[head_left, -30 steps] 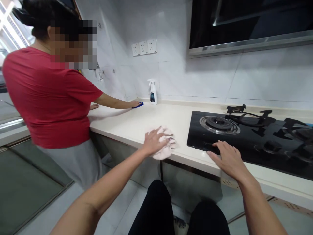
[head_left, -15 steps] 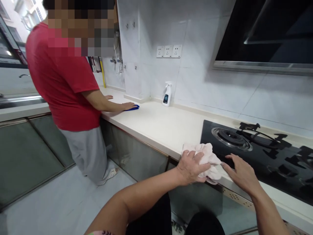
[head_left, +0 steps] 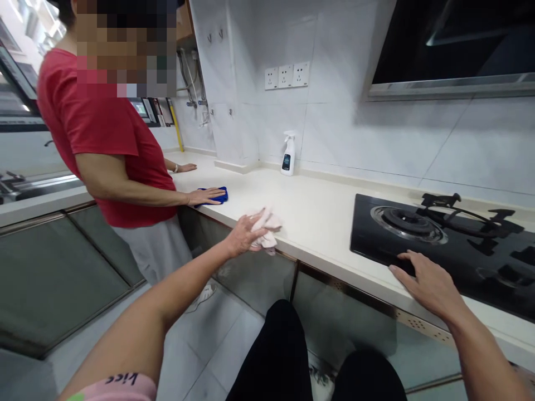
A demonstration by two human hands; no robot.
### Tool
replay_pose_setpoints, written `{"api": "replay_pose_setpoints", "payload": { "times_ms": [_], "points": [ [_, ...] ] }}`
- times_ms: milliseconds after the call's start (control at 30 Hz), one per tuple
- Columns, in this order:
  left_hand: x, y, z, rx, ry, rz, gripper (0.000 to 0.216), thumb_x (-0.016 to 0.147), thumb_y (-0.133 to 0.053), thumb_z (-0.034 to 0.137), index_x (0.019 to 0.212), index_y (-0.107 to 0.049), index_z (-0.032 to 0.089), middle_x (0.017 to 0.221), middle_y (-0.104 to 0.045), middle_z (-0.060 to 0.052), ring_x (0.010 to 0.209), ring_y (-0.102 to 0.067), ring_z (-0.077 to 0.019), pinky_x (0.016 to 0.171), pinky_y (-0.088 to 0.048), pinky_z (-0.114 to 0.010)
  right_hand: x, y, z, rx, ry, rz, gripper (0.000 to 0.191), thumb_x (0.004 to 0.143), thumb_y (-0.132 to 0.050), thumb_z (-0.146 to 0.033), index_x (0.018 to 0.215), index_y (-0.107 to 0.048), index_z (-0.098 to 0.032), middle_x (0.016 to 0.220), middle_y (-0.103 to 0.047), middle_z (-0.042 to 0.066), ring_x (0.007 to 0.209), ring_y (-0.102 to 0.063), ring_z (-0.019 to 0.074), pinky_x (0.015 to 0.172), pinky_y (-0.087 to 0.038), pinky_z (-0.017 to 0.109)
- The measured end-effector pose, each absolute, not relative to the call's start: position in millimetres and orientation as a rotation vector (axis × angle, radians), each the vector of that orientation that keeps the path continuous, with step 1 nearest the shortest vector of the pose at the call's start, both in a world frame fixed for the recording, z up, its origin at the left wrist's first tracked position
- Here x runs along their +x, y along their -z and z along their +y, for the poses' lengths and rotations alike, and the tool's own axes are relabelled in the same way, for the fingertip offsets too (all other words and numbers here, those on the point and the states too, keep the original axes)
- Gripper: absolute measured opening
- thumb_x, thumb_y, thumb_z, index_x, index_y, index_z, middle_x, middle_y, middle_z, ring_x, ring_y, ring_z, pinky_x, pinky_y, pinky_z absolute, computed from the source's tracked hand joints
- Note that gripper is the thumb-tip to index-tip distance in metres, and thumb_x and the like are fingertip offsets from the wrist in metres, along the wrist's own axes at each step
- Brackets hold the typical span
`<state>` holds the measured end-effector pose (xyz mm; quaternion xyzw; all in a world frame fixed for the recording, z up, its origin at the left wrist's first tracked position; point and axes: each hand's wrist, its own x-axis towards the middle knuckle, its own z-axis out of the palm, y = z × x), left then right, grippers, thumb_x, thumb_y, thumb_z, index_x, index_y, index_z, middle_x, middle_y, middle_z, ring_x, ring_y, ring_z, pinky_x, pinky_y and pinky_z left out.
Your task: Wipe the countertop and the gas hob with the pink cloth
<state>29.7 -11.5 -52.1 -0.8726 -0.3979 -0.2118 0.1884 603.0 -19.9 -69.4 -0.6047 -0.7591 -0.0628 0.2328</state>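
Observation:
My left hand [head_left: 246, 236] is closed on a pale pink cloth [head_left: 267, 225] at the front edge of the white countertop [head_left: 315, 214]. Part of the cloth hangs a little over that edge. My right hand [head_left: 427, 278] rests at the front left corner of the black gas stove [head_left: 378, 245], its fingers loosely spread and holding nothing. Further left, another person's hand [head_left: 204, 196] lies flat on a blue cloth [head_left: 220, 195] on the counter.
The other person [head_left: 104, 133], in a red shirt, stands at the counter's left. A white spray bottle [head_left: 288, 155] stands against the wall below the sockets [head_left: 286, 77]. Black pan supports [head_left: 472, 217] sit on the stove, and a range hood [head_left: 451, 50] hangs above.
My left hand has moved left along the counter edge with the pink cloth, away from my right hand. The other person's hand has drawn the blue cloth towards the front edge.

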Motion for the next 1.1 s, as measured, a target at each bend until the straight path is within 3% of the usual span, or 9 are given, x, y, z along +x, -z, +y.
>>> {"api": "replay_pose_setpoints", "payload": {
  "times_ms": [133,267,467,667,833,1100],
  "points": [
    [-20,40,-11,-2.352,0.488,-1.355,0.062,0.086,-0.069,0.061,0.135,-0.065,0.023,0.166,-0.037,-0.021,0.148,-0.039,-0.0401,0.118,-0.034,-0.058,600,68,-22,-1.661,0.182,-2.082,0.058,0.096,-0.035,-0.066,0.119,-0.061,-0.02,0.132,-0.066,0.017,0.128,-0.06,0.0365,0.11,-0.044,0.056],
    [-21,37,-14,-2.24,0.418,-1.523,0.063,0.091,-0.065,0.058,0.145,-0.06,0.026,0.167,-0.037,-0.017,0.14,-0.047,-0.0393,0.116,-0.037,-0.057,597,69,-23,-1.66,0.185,-2.08,0.058,0.096,-0.034,-0.065,0.12,-0.061,-0.02,0.134,-0.065,0.017,0.129,-0.06,0.0369,0.109,-0.045,0.057],
    [57,40,-41,-2.185,0.492,-1.575,0.059,0.095,-0.062,0.051,0.15,-0.056,0.03,0.173,-0.026,-0.012,0.149,-0.037,-0.0399,0.119,-0.029,-0.06,596,69,-25,-1.691,0.211,-2.082,0.062,0.095,-0.034,-0.066,0.122,-0.063,-0.018,0.134,-0.065,0.019,0.12,-0.063,0.038,0.106,-0.045,0.059],
    [131,23,-52,-2.363,0.541,-1.663,0.055,0.095,-0.058,0.057,0.146,-0.058,0.037,0.173,-0.029,-0.005,0.151,-0.038,-0.0356,0.121,-0.028,-0.059,599,71,-27,-1.721,0.216,-2.085,0.065,0.095,-0.034,-0.067,0.126,-0.063,-0.017,0.148,-0.058,0.02,0.139,-0.052,0.0391,0.115,-0.04,0.058],
    [123,-5,-20,-2.465,0.426,-1.926,0.057,0.101,-0.037,0.068,0.149,-0.053,0.044,0.174,-0.028,0.001,0.156,-0.031,-0.0336,0.122,-0.03,-0.059,599,75,-31,-1.723,0.203,-2.072,0.065,0.096,-0.034,-0.069,0.128,-0.063,-0.021,0.151,-0.057,0.018,0.144,-0.048,0.0387,0.116,-0.04,0.059],
    [129,-14,70,-2.259,0.199,-2.129,0.07,0.098,-0.036,0.073,0.161,-0.036,0.044,0.177,-0.018,-0.009,0.156,-0.028,-0.0439,0.116,-0.027,-0.073,592,83,-38,-1.668,0.202,-2.025,0.064,0.097,-0.037,-0.07,0.126,-0.068,-0.023,0.153,-0.057,0.014,0.149,-0.044,0.0379,0.12,-0.035,0.064]
  ]
}}
